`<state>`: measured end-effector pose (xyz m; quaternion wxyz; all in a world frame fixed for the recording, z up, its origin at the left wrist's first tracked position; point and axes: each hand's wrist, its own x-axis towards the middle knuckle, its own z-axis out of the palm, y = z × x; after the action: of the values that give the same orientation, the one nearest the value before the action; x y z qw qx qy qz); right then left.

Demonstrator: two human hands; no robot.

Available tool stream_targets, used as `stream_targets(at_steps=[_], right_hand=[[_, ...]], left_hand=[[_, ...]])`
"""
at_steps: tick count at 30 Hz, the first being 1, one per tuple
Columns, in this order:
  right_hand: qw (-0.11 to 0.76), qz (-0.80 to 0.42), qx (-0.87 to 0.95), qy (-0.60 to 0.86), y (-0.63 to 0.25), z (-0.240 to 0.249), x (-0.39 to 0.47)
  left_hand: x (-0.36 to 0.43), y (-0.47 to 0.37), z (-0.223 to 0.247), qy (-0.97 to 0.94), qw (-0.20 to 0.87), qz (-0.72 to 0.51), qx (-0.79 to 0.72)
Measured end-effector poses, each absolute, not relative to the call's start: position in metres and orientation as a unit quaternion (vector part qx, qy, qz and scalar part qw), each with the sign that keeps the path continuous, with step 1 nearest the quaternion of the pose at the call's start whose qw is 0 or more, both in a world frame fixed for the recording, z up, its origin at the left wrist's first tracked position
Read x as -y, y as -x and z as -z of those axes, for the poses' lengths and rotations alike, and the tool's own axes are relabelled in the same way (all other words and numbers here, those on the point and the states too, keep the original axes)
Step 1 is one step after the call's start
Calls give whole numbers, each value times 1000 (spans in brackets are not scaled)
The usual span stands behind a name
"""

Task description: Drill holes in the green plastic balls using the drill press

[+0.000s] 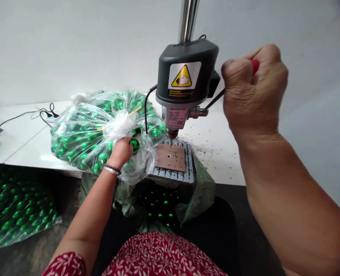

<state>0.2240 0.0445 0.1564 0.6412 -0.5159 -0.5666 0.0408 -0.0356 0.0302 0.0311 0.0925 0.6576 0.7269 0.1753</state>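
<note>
My left hand (pixel 121 152) is closed on a shiny green ball (pixel 134 146) at the torn side of a clear plastic bag (pixel 80 132) full of such balls. My right hand (pixel 254 90) is wrapped round the red-knobbed feed lever (pixel 216 98) of a bench drill press (pixel 187 73). Below the chuck, the drill bit (pixel 171 142) points down at a brown square board (pixel 175 157) with a small hole. That board lies on the slotted metal base (pixel 189 165), among dark shavings, with no ball on it.
An open green sack (pixel 197 199) holding green balls hangs below the drill base. Another bag of green balls (pixel 20 207) rests at lower left. A power strip (pixel 49 118) with cables and scattered shavings lie on the white table (pixel 218 149).
</note>
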Motion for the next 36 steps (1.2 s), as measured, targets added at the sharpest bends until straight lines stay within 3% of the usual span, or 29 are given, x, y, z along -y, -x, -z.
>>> stream_targets(at_steps=[4, 9, 15, 21, 25, 28, 31, 36], right_hand=[[639, -44, 567, 517, -224, -157, -44], [656, -53, 560, 503, -224, -156, -45], [653, -66, 550, 516, -221, -159, -43], [651, -71, 546, 523, -221, -160, -43], [660, -79, 550, 506, -222, -158, -45], [658, -77, 554, 504, -221, -158, -45], [649, -70, 561, 509, -221, -158, -44], [637, -72, 573, 511, -222, -159, -42]], left_hand=[[-66, 40, -16, -634, 114, -36, -764], [-73, 40, -1, -661, 160, -39, -732], [-68, 40, 5, -669, 222, -154, -692], [-46, 38, -4, -542, 285, -339, -715], [-21, 31, -16, -443, 472, -513, -564], [-6, 15, -21, -400, 575, -517, -492], [-2, -7, -15, -445, 560, -475, -513], [-15, -37, 7, -558, 442, -422, -562]])
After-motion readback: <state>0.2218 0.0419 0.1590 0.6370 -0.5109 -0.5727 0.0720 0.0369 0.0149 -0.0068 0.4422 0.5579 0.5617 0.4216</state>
